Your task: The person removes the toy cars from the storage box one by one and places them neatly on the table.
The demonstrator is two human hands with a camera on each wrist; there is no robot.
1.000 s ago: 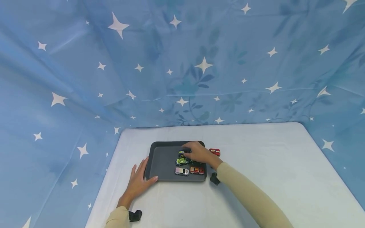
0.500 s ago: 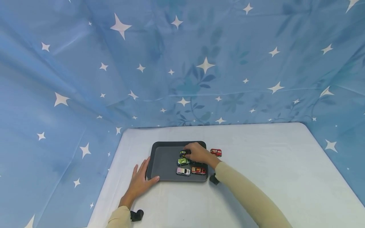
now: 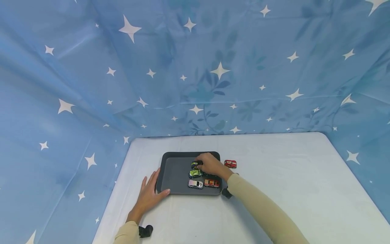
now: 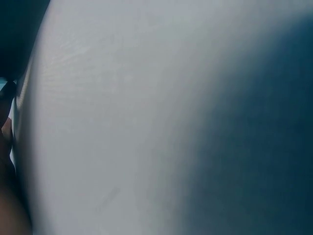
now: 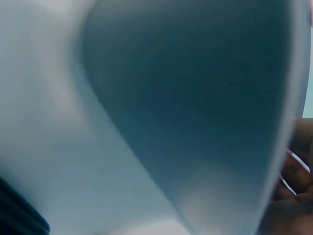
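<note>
A dark grey tray (image 3: 174, 174) lies on the white table. My left hand (image 3: 148, 195) rests against its left side, fingers spread and straight, thumb at the front left corner. Over the tray's right half, my right hand (image 3: 211, 164) pinches a dark toy car (image 3: 194, 165) with yellow-green marks, partly covered by the fingers. Just in front of it stands a lime-green toy car (image 3: 195, 173). A white toy car (image 3: 195, 184) and an orange-red toy car (image 3: 211, 183) stand side by side along the front. Something dark beside the lime-green car is mostly hidden under my right hand.
A red toy car (image 3: 230, 164) sits on the table just right of the tray. Black wrist camera mounts (image 3: 145, 231) stick out from both wrists. A blue star-patterned curtain (image 3: 195, 84) hangs behind the table and on both sides. Both wrist views are mostly blurred surface.
The whole scene shifted slightly right in the head view. My right hand stays at the dark toy car with hardly any movement, and my left hand keeps its place at the tray.
</note>
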